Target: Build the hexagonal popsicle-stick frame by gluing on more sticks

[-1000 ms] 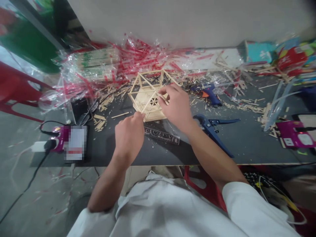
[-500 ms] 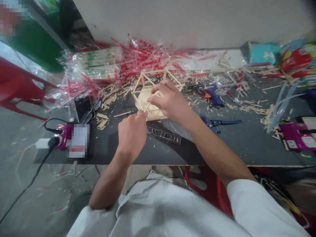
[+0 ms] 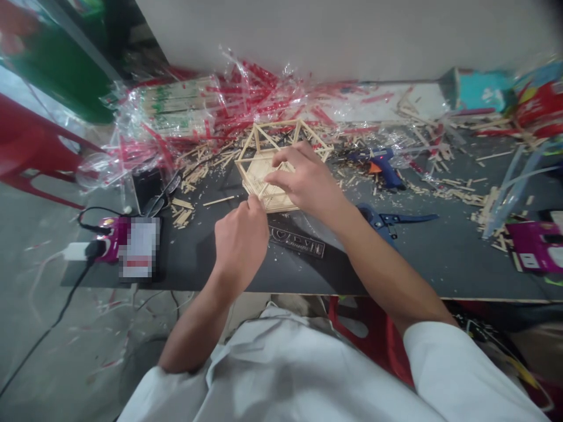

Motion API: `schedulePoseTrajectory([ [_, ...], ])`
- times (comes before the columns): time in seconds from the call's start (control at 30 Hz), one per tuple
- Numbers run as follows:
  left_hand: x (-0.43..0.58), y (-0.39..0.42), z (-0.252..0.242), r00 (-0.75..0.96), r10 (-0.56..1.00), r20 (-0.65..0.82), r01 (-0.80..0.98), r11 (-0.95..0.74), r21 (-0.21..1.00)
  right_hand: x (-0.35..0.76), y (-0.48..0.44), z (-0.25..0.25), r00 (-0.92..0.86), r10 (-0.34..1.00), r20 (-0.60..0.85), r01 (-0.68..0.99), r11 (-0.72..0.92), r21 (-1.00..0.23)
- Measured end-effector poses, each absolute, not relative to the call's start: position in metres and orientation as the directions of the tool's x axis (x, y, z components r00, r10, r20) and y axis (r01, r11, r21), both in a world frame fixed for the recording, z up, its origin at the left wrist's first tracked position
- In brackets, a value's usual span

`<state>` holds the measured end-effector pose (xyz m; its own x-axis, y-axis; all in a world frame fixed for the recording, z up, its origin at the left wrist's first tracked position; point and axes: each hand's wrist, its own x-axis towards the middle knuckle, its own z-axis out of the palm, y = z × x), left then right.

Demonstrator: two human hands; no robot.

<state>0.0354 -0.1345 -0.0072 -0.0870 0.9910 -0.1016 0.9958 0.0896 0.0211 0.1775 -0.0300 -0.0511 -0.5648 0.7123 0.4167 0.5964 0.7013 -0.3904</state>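
A model frame of thin wooden sticks (image 3: 259, 167), with a many-sided stick base and triangular side braces, stands on the dark table. My left hand (image 3: 241, 240) is closed at its front left corner, fingertips pinching a thin wooden stick (image 3: 263, 190) that slants up toward my right thumb. Over the right side of the frame arches my right hand (image 3: 308, 179); its fingers are bent around the upper sticks, the thumb and index fingertip slightly apart. My hand hides the frame's right front part. Just in front lies a dark ruler with cut-out shapes (image 3: 297, 241).
Right of my hands lie a blue glue gun (image 3: 383, 168) and blue-handled cutters (image 3: 391, 219). Stick offcuts (image 3: 182, 212) and red-and-clear plastic wrappers (image 3: 259, 94) litter the back. A phone (image 3: 139, 249) beside a purple power strip (image 3: 111, 239) sits at left. Another purple box (image 3: 534, 246) is at right.
The view has shifted slightly. Both hands keep nearly the same place at the stick frame, with my left hand a touch farther right in the picture.
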Motion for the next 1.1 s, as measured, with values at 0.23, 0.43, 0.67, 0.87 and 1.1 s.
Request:
schedulePoseTrajectory([
  [0.23, 0.040, -0.134, -0.010, -0.087, 0.993, -0.076, 0.996, 0.085, -0.026, 0.177, -0.031, -0.054, -0.562, 0.703, 0.435, 0.591, 0.710, -0.384],
  [0.43, 0.046, -0.133, -0.014, -0.128, 0.989, -0.069, 0.992, 0.128, -0.015, 0.177, -0.031, -0.056, -0.571, 0.695, 0.436, 0.590, 0.718, -0.371],
  [0.67, 0.041, -0.132, -0.018, -0.102, 0.994, -0.039, 0.995, 0.102, -0.004, 0.182, -0.032, -0.055, -0.540, 0.684, 0.490, 0.583, 0.724, -0.369],
  [0.87, 0.039, -0.131, -0.020, -0.083, 0.997, 0.003, 0.997, 0.083, 0.005, 0.220, -0.048, -0.051, -0.344, 0.753, 0.560, 0.640, 0.625, -0.447],
  [1.1, 0.036, -0.130, -0.025, -0.066, 0.997, 0.026, 0.998, 0.066, 0.004, 0.280, -0.096, -0.065, -0.045, 0.809, 0.586, 0.743, 0.419, -0.522],
])
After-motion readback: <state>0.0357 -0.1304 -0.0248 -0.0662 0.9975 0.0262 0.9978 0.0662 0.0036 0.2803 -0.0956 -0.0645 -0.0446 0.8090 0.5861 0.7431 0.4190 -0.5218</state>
